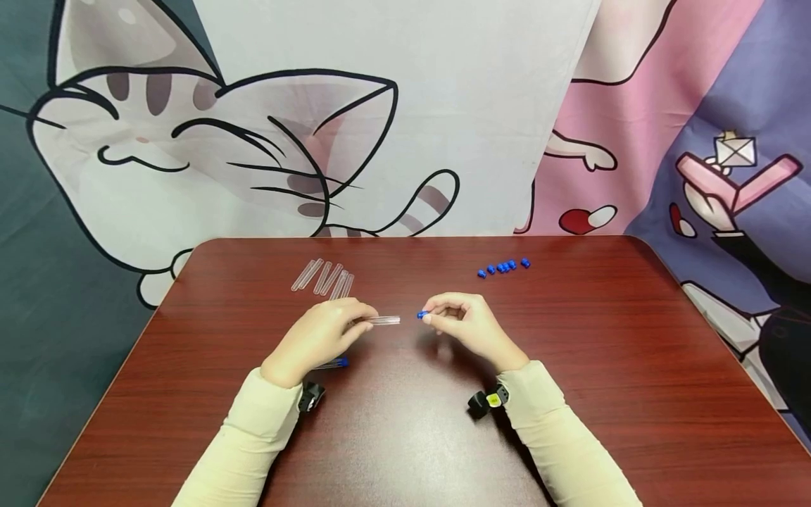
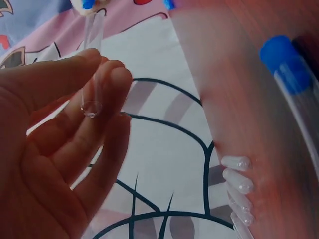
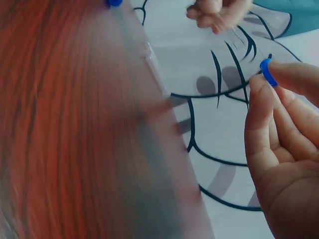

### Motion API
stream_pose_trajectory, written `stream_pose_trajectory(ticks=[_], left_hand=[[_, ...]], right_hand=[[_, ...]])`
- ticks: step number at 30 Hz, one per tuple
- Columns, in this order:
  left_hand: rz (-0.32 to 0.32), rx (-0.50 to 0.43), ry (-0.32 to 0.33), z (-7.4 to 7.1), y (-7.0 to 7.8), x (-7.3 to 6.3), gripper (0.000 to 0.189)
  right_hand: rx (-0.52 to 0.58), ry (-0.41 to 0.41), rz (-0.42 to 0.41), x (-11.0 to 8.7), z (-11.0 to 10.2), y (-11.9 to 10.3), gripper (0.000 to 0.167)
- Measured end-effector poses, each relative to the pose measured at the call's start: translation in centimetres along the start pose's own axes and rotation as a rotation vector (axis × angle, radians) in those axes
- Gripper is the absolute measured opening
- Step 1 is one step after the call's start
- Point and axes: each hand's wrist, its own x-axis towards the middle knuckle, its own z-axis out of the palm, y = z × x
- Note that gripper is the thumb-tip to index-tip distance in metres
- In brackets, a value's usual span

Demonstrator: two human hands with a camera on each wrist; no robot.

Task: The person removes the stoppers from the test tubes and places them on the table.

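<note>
My left hand (image 1: pixel 326 329) pinches a clear test tube (image 1: pixel 385 320) between thumb and fingers, its open end pointing right. In the left wrist view the rounded bottom of the test tube (image 2: pixel 91 107) pokes out below the fingertips. Facing it, my right hand (image 1: pixel 467 325) pinches a small blue stopper (image 1: pixel 421 315) by the fingertips, with a short gap between stopper and tube mouth. The right wrist view shows the blue stopper (image 3: pixel 268 72) between thumb and forefinger. Under the left wrist lies a tube with a blue stopper (image 1: pixel 342 362) in its end, partly hidden by the hand.
Several clear tubes (image 1: pixel 322 277) lie side by side at the back left of the brown table (image 1: pixel 602 338). Several blue stoppers (image 1: pixel 503 267) sit in a loose row at the back right. A cartoon cloth (image 1: pixel 405 141) hangs behind the table.
</note>
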Motion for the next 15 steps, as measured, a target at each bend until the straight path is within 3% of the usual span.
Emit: stream_pose_trajectory(ticks=[6, 15], left_hand=[[-0.101, 0.018, -0.001, -0.2, -0.5, -0.1, 0.011], [-0.279, -0.03, 0.016, 0.0, -1.9, -0.1, 0.008]], right_hand=[[-0.036, 0.093, 0.062, 0.2, -1.0, 0.8, 0.013], [-0.047, 0.19, 0.101, 0.4, -2.4, 1.5, 0.02]])
